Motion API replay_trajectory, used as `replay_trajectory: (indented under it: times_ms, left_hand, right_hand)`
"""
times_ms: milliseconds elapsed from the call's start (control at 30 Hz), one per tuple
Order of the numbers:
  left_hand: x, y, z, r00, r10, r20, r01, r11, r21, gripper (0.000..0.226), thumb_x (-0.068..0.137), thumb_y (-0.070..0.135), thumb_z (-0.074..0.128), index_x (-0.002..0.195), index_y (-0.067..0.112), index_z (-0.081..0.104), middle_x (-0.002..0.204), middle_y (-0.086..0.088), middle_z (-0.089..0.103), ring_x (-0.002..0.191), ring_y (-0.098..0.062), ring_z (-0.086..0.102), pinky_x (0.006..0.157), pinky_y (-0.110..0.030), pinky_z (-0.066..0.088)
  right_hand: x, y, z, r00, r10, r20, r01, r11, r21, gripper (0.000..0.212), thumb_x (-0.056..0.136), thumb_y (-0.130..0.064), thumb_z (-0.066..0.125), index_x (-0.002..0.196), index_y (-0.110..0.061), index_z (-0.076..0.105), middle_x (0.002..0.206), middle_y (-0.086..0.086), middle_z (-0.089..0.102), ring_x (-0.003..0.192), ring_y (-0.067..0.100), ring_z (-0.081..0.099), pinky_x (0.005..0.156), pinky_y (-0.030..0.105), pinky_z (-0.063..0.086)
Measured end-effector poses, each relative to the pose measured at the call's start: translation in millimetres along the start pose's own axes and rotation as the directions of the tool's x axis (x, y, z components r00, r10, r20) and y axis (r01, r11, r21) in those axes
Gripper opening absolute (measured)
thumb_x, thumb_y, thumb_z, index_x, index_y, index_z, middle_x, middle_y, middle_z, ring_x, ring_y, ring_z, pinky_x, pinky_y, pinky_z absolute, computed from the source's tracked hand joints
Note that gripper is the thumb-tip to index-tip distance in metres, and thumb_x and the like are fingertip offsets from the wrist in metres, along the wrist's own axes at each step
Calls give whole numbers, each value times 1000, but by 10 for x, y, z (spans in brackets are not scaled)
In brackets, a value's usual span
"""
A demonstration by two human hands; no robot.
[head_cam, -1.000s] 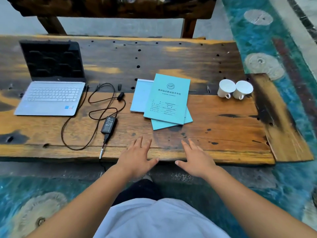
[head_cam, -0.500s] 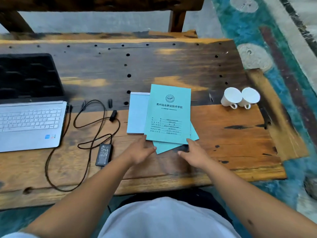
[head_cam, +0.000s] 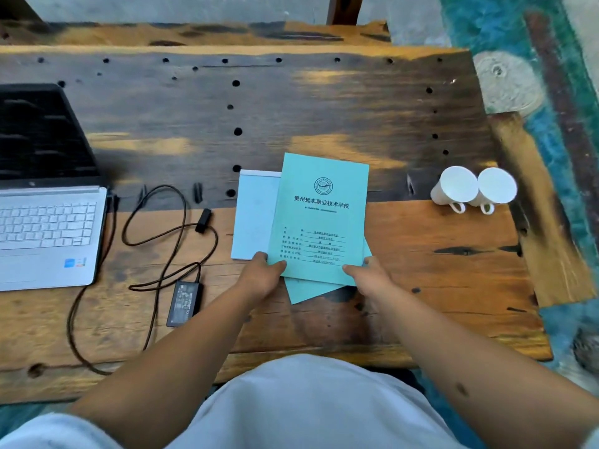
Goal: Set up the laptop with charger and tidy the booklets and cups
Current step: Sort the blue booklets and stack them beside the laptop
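Observation:
A teal booklet [head_cam: 321,218] with printed characters lies on top of a loose pile in the middle of the wooden table [head_cam: 421,277]. A pale blue booklet [head_cam: 254,215] sticks out on its left and a second teal booklet [head_cam: 304,291] pokes out below. My left hand [head_cam: 261,275] grips the top booklet's lower left corner, thumb on the cover. My right hand [head_cam: 371,275] grips its lower right corner. An open silver laptop [head_cam: 45,222] sits at the left. The black charger brick [head_cam: 183,301] and its looped cable [head_cam: 162,222] lie beside it. Two white cups [head_cam: 473,189] lie on their sides at the right.
The table has rows of small holes [head_cam: 237,131] across its dark far half. A wooden bench [head_cam: 194,32] stands behind the table. Teal patterned floor [head_cam: 534,76] runs along the right side. My white shirt fills the bottom of the view.
Both hands moved forward from the table's near edge onto the booklet pile and took hold of the top booklet's lower corners. The view has shifted closer and to the right.

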State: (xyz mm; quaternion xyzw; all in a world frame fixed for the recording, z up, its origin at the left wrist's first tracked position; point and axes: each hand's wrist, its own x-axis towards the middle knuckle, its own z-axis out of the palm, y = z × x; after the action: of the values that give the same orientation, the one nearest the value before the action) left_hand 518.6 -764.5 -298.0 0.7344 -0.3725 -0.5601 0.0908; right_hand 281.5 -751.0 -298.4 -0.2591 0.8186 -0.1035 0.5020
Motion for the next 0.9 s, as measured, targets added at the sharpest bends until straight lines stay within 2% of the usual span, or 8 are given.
replay_trajectory:
  times_ms: [100, 167, 367, 467, 533, 633, 767, 900]
  left_hand:
    - [81, -1, 45, 999, -13, -44, 16, 998, 56, 15, 94, 25, 57, 103, 14, 57, 110, -5, 64, 94, -23, 59, 75, -32, 46]
    - [99, -15, 53, 998, -11, 56, 8, 999, 51, 6, 95, 18, 54, 98, 16, 59, 111, -9, 67, 93, -25, 64, 75, -32, 51]
    - [-57, -8, -24, 943, 37, 331, -66, 995, 74, 21, 100, 14, 49, 117, 12, 61, 109, -9, 70, 75, -15, 61, 90, -45, 53]
    - [-159, -83, -102, 902, 34, 431, -89, 990, 107, 22, 100, 17, 50, 115, 24, 64, 90, 9, 75, 67, -5, 62, 68, -25, 56]
    - [-224, -118, -171, 860, -4, 509, -75, 988, 135, 20, 99, 18, 51, 105, 34, 63, 76, 23, 72, 61, 4, 61, 51, -11, 45]
    - [-231, -91, -272, 821, -61, 568, -114, 957, 267, 16, 98, 23, 53, 103, 35, 63, 84, 20, 71, 71, -2, 65, 55, -15, 47]
    - [44, 106, -349, 927, 61, 371, -252, 834, 492, 18, 94, 22, 53, 87, 12, 66, 89, -4, 69, 90, -29, 65, 75, -40, 50]
    - [442, 522, -511, 980, 194, 33, -193, 917, 349, 23, 94, 25, 57, 113, 14, 63, 105, 3, 60, 102, -24, 58, 79, -30, 44]
  right_hand:
    - [92, 21, -5, 1000, 20, 16, -21, 996, 81, 34, 84, -27, 72, 108, -19, 50, 109, 1, 62, 94, 20, 59, 74, 32, 46]
    - [139, 19, -48, 999, 24, 47, -30, 988, 153, 30, 85, -24, 72, 105, -19, 52, 108, 2, 65, 89, 17, 60, 69, 30, 45]
    - [234, -27, -352, 962, 141, 234, -185, 967, 177, 19, 87, -35, 71, 98, -22, 63, 99, 0, 75, 83, 16, 67, 62, 28, 44]
    - [232, 6, -453, 898, 172, 405, -269, 943, 196, 27, 88, -36, 70, 108, -19, 67, 97, 1, 78, 91, 20, 73, 66, 33, 57]
    - [228, 51, -477, 833, 175, 525, -352, 900, 257, 29, 92, -30, 67, 115, -13, 66, 107, 9, 76, 100, 27, 72, 76, 43, 60]
    - [174, 91, -469, 783, 133, 608, -390, 866, 313, 27, 95, -17, 61, 121, -9, 63, 114, 15, 72, 104, 31, 70, 81, 46, 60]
    - [108, 84, -463, 841, 9, 541, -270, 873, 406, 27, 95, -8, 59, 122, -11, 61, 116, 14, 72, 106, 33, 69, 88, 49, 57]
    - [82, 98, -614, 887, -32, 461, -183, 892, 413, 31, 93, -4, 60, 124, -9, 60, 119, 15, 70, 109, 36, 67, 99, 55, 49]
